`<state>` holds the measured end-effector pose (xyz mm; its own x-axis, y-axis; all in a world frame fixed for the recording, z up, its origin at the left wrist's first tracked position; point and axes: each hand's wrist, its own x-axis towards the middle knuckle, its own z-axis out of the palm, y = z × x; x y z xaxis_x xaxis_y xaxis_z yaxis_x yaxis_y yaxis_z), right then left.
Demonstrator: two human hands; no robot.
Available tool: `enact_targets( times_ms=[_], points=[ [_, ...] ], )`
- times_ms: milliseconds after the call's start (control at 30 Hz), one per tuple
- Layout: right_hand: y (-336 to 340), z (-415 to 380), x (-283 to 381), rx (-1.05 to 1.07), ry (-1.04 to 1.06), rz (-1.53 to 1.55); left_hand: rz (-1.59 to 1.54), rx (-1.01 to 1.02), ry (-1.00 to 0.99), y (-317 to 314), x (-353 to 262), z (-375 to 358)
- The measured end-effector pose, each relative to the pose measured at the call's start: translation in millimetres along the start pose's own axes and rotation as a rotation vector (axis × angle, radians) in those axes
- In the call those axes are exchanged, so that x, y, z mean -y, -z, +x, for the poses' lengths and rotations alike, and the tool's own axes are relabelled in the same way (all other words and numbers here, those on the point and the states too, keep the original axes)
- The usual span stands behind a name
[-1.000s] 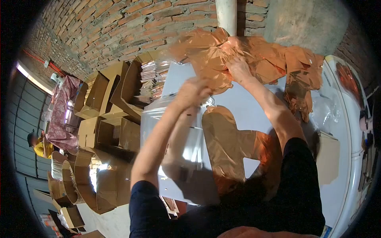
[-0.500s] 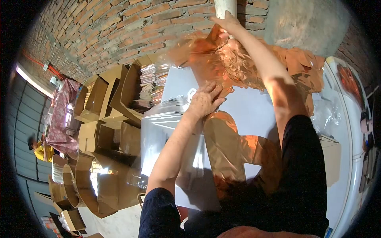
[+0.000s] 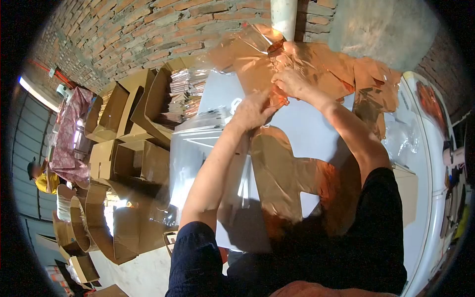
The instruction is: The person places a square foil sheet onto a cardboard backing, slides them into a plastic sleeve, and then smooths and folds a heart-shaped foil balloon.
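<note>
Copper-coloured foil (image 3: 321, 67) gathers where the two hands meet, at the far middle of the table (image 3: 316, 123). From my end of the feed, the left hand (image 3: 251, 110) looks to be pinching a small bright tip of it between thumb and fingers. The right hand (image 3: 293, 83) sits just beside, on the right, fingers curled in on the same foil; its fingertips are hidden, so I can't tell whether they pinch or merely press.

My first worry is right there: this sheet looks thin, and if the hands pulled apart too sharply it could tear or crease at the tip. A slick surface might also slip from a light pinch.

Further out, the sheets overlap across the far side toward the right; I'd judge that one tug could drag several along.

Nearer, the flat piece (image 3: 274, 183) lies close to the dark shirt, where leaning in might wrinkle it. On the left, the forearm crosses over the clear bags (image 3: 198, 148), and I can't see whether it touches; a sideways sweep could scatter them toward the cartons (image 3: 103, 161) farther left.
</note>
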<state>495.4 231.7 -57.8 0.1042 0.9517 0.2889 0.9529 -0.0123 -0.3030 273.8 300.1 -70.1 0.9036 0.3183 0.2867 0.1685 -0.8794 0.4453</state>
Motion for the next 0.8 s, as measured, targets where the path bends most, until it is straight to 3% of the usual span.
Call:
enact_targets(
  times_ms=[100,300,400,500,700,800],
  points=[
    [8,-17,5,0.025,0.144,0.027,-0.075,0.017,0.142,0,3,4],
    [-3,-56,13,-0.078,0.388,0.181,-0.126,0.030,0.137,-1,15,6],
    [-20,-61,11,-0.149,0.328,0.202,-0.147,0.046,0.128,2,14,5],
    [-28,-62,13,-0.175,0.302,-0.036,-0.178,0.045,0.131,5,12,2],
    [-20,-52,19,-0.107,-0.004,0.237,-0.290,0.068,0.180,12,2,0],
    [-22,-49,21,-0.208,0.051,0.220,-0.311,0.056,0.187,21,-12,-3]
  ],
)
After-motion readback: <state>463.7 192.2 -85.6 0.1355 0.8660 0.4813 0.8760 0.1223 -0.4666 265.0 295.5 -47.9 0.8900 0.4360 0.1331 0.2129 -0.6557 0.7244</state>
